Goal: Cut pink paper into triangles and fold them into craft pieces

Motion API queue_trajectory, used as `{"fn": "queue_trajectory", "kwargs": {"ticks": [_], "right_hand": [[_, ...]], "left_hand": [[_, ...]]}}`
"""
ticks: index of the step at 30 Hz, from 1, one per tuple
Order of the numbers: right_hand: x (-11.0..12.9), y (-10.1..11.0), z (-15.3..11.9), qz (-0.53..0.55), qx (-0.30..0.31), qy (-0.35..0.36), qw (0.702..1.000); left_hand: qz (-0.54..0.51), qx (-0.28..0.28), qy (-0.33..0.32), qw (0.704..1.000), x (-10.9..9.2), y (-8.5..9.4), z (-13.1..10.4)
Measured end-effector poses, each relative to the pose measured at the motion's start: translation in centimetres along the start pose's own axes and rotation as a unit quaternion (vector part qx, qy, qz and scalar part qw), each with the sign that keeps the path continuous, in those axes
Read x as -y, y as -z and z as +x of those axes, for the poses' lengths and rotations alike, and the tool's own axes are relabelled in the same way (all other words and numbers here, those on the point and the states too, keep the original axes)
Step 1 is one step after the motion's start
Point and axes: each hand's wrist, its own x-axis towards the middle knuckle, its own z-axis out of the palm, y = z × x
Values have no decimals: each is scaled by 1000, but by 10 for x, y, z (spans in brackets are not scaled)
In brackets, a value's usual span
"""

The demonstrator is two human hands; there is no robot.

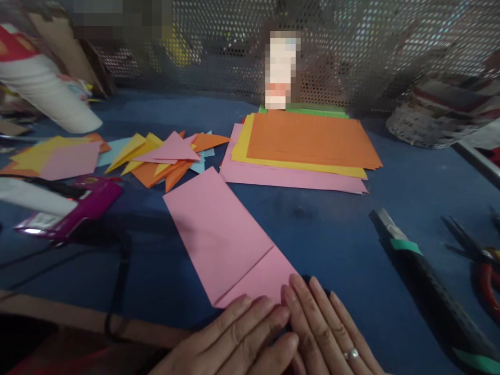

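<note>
A pink sheet of paper (219, 229) lies slantwise on the blue tabletop, its near end folded over into a flap. My left hand (242, 338) lies flat on the flap's near edge, fingers stretched out. Beside it, my right hand (324, 328) also rests flat on that edge, a ring on one finger. Both hands are open and cover the paper's nearest part. Beyond the sheet is a stack of coloured paper (312, 138), orange on top, then yellow and pink. To its left sits a pile of folded paper pieces (167, 156) in pink, yellow, orange and light blue.
At left are a purple device (89, 200) with black cables and a white cup-like object (58, 94). A utility knife (429, 291) and red-handled pliers (486, 271) lie at right. Behind stand a woven basket (422, 120) and a perforated metal panel (219, 52).
</note>
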Motion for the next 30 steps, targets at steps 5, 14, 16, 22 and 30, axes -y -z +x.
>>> {"fn": "queue_trajectory", "kwargs": {"ticks": [5,14,16,22,30], "right_hand": [[3,0,2,-2,0,-22,1000],[7,5,2,-21,33,-7,999],[8,5,3,-27,36,-3,999],[11,7,8,-32,21,-14,999],[24,13,15,-18,12,-84,996]], "left_hand": [[3,10,1,1000,4,5,-5],[72,121,-38,989,26,33,-42],[76,126,-26,989,29,39,-50],[17,75,26,997,27,42,-36],[14,19,-8,1000,11,23,-13]]}}
